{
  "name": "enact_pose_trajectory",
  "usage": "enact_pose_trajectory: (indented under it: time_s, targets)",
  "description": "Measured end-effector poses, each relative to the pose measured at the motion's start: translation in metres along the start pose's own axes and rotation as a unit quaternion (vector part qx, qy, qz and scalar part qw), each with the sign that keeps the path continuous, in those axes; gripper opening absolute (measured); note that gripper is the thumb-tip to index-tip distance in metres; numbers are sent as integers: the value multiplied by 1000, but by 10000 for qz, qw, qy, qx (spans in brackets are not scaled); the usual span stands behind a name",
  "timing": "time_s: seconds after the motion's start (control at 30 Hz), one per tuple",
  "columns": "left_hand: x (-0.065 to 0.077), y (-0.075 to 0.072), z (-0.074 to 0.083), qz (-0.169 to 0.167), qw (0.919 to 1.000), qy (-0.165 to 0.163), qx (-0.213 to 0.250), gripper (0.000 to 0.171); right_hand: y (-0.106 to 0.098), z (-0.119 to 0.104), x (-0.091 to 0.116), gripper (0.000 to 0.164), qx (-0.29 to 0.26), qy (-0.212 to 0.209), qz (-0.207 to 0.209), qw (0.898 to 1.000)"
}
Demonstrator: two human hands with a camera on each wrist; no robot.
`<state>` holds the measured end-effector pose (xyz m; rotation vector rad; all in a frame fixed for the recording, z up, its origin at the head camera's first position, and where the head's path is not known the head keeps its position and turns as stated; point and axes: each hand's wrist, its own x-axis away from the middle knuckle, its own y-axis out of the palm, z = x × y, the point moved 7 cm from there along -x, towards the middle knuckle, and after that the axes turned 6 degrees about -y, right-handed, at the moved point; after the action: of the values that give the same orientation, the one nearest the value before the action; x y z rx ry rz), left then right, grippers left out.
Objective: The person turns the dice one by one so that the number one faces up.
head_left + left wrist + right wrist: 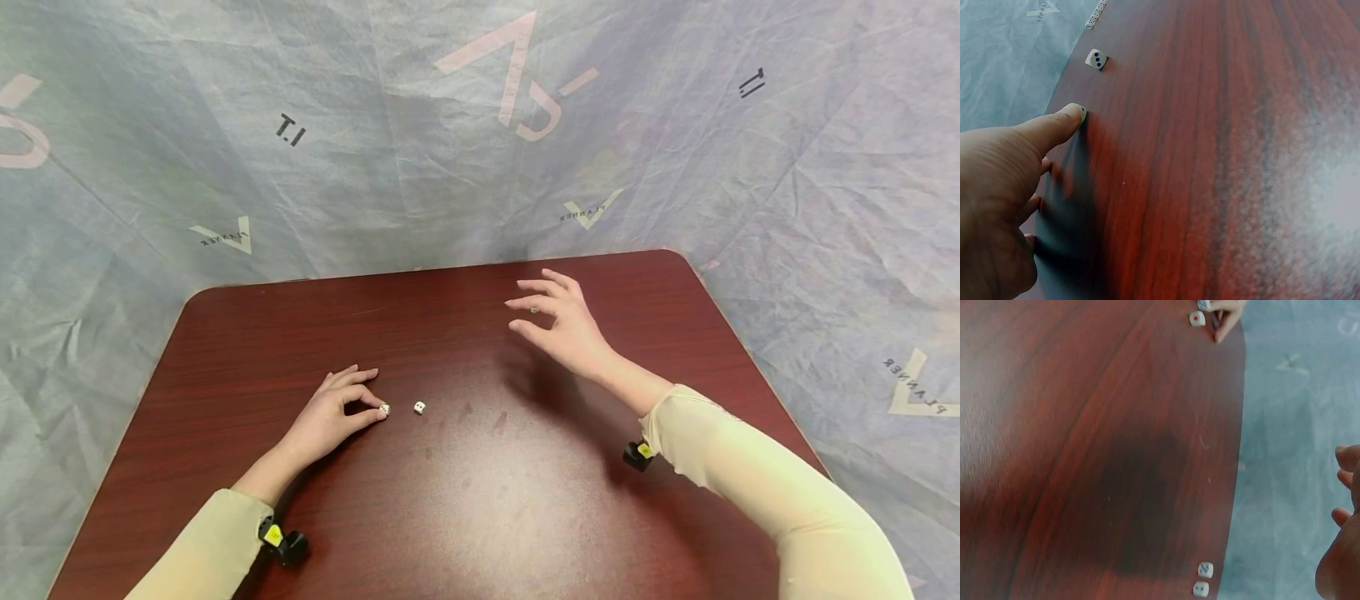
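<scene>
Low over the left part of the table, my left hand (330, 417) pinches a small white die (384, 410) between thumb and index finger. In the left wrist view the thumb covers most of this die (1083, 115). A second white die (419, 407) lies a short way to its right; the left wrist view shows three dark pips on one face. My right hand (562, 329) is raised over the far right of the table, fingers spread and holding nothing. Between its fingers part of a die (534, 309) shows, lying on the table beyond the hand.
The dark red wooden table (480, 500) has rounded far corners. Toward its far edge stands a row of several dice (1096, 14), partly visible also as dice (1205, 570) in the right wrist view. Grey printed cloth (405, 167) hangs behind the table. Both wrists wear black cameras (637, 455).
</scene>
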<state>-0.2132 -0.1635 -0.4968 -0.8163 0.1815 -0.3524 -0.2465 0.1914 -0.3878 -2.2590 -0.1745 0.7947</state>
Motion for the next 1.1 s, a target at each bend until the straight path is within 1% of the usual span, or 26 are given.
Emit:
enact_pose_trajectory:
  time_s: [0.27, 0.53, 0.7, 0.9, 1.1]
  targets:
    - [1, 1, -2, 1, 10000, -15, 17, 8, 32, -10, 5, 28, 93, -159, -513, 9985]
    - [1, 1, -3, 7, 10000, -19, -14, 7, 61, -13, 12, 26, 118, -298, -871, 9957]
    - [1, 1, -3, 20, 10000, -13, -18, 8, 81, -16, 16, 26, 247, -309, -1215, 9918]
    - [0, 0, -1, 49, 10000, 8, 21, 8, 109, -27, 18, 25, 429, -474, -1565, 9856]
    - [-1, 0, -1, -8, 10000, -48, 12, 7, 136, -33, 24, 21, 506, -306, -1710, 9835]
